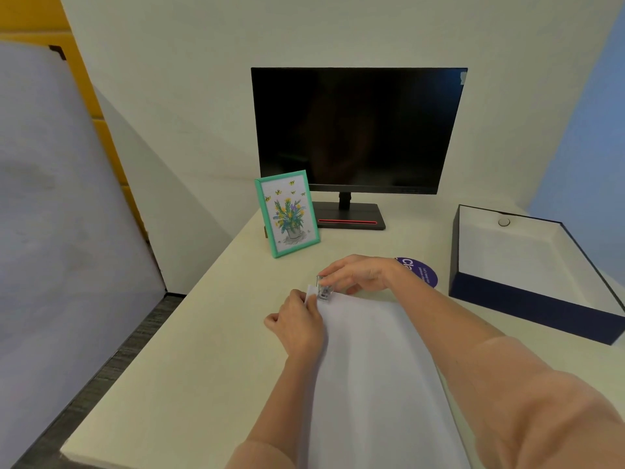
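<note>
White paper stack (368, 350), one, flat on cream desk (203, 333), sheet count unclear. Left hand (297, 324): fingers pinching stack's far-left corner. Right hand (358, 274): fingers curled round one clear stapler (324, 288) at same corner. Beyond: one purple sticker (427, 277), one navy open box (527, 306), one green picture frame (287, 214), one dark monitor (358, 130).

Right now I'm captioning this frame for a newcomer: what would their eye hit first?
First the two hands at mid-desk: the left hand pinches the top corner of the white sheets while the right hand holds a small clear stapler on it. Behind them stands a dark monitor with a green-framed flower picture at its left; an open navy box lies at the right.
</note>
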The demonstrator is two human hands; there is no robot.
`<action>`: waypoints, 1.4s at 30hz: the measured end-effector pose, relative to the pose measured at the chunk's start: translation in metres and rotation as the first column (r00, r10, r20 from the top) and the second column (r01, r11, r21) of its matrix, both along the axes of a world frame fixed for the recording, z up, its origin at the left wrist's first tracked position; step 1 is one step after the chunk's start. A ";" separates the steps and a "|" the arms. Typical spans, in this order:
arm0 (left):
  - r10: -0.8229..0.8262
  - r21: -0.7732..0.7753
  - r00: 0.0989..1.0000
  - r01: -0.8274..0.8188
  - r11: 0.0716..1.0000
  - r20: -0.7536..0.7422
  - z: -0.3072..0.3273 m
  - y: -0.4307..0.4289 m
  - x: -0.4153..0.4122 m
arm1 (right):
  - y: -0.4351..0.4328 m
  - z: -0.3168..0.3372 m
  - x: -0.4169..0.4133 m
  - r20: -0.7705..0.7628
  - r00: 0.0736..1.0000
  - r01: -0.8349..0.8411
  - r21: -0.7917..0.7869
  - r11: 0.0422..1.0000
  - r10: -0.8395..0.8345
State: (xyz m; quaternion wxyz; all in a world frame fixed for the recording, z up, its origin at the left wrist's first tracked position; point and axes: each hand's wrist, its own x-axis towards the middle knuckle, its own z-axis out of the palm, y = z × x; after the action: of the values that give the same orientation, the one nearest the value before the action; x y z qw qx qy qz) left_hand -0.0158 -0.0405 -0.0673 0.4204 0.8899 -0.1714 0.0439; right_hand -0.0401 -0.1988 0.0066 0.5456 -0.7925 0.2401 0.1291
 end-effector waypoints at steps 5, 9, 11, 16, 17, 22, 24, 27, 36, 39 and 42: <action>-0.004 -0.009 1.000 0.004 1.000 0.001 0.001 0.001 -0.001 | 0.002 -0.002 -0.001 0.014 1.000 0.004 0.009 1.000 -0.004; -0.003 -0.005 1.000 0.003 1.000 -0.005 0.003 0.001 -0.001 | 0.003 -0.002 -0.002 0.034 0.999 0.021 0.040 0.999 -0.022; 0.001 -0.006 1.000 -0.001 1.000 -0.011 0.003 0.001 0.000 | 0.003 -0.004 -0.002 0.049 0.998 0.034 0.045 0.998 -0.036; 0.004 -0.038 1.000 -0.005 0.999 -0.025 0.003 0.000 0.000 | 0.003 -0.009 -0.002 0.084 0.994 0.059 0.071 0.996 -0.065; 0.006 -0.051 1.000 -0.008 0.999 -0.029 0.003 0.000 0.000 | 0.004 -0.009 -0.003 0.085 0.994 0.060 0.069 0.996 -0.066; 0.014 -0.087 0.998 -0.019 0.996 -0.058 0.004 0.000 0.000 | 0.002 -0.017 0.001 0.064 0.996 0.064 0.003 0.998 -0.064; 0.015 -0.074 0.998 -0.019 0.997 -0.057 0.004 0.001 0.000 | 0.002 -0.018 0.002 0.062 0.996 0.069 0.008 0.998 -0.070; 0.014 -0.055 0.998 -0.017 0.998 -0.055 0.005 0.001 -0.001 | 0.004 -0.014 0.001 0.052 0.996 0.072 0.000 0.997 -0.072; 0.021 -0.004 0.999 -0.021 1.000 -0.049 0.003 -0.001 0.000 | 0.007 -0.019 0.001 0.174 0.973 0.148 0.025 0.989 -0.150; 0.017 -0.003 0.999 -0.017 1.000 -0.042 0.002 -0.001 0.000 | 0.008 -0.023 0.003 0.231 0.958 0.163 0.041 0.986 -0.168; 0.016 -0.015 0.999 -0.017 1.000 -0.040 0.002 -0.001 0.000 | 0.008 -0.019 0.001 0.221 0.964 0.133 0.089 0.987 -0.149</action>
State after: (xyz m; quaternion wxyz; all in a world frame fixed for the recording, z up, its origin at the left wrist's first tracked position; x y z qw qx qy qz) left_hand -0.0162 -0.0415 -0.0650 0.4299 0.8889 -0.1554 0.0310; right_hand -0.0395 -0.1911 -0.0128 0.6059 -0.7624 0.2272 0.0075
